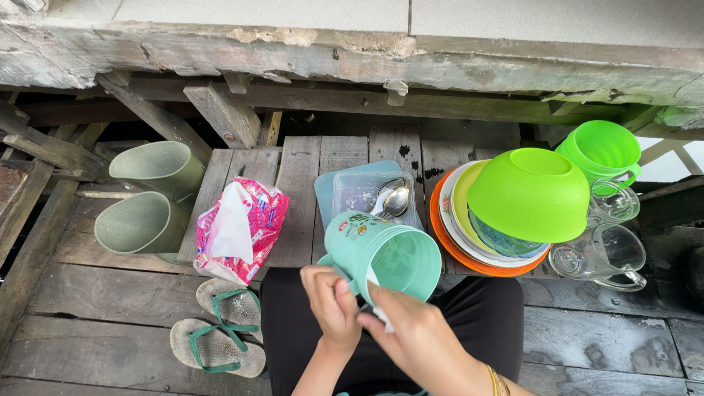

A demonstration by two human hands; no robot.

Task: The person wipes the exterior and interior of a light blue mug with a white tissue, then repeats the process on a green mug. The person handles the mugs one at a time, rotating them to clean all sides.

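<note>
Head view, looking down at the lap. Left hand (331, 302) is closed around the handle side of a teal plastic mug (381, 253), fingers curled, thumb up against the outer wall; the mug is tipped on its side with its mouth facing the right hand. Right hand (418, 337) sits just below the mug's rim, fingers pinched on a small white piece of tissue (378, 312) that touches the rim's lower edge. A gold bangle (495, 380) is on the right wrist.

Just beyond the left hand, on the wooden planks (293, 191): a clear plastic container (359, 192) on a pale blue lid, with metal spoons (392, 199) lying in it. Further left of the left hand, a pink tissue pack (257, 220) with a white sheet pulled up. Beyond that, a pair of grey-green rubber boots (150, 194) lying on their sides. Below the pack, near the left forearm, two flip-flops (220, 330) with green straps.

Beyond and to the right of the right hand: an overturned lime-green bowl (529, 192) resting on a stack of plates (458, 242), the bottom one orange. Past these, a green plastic mug (603, 148) and two clear glass mugs (605, 253).
</note>
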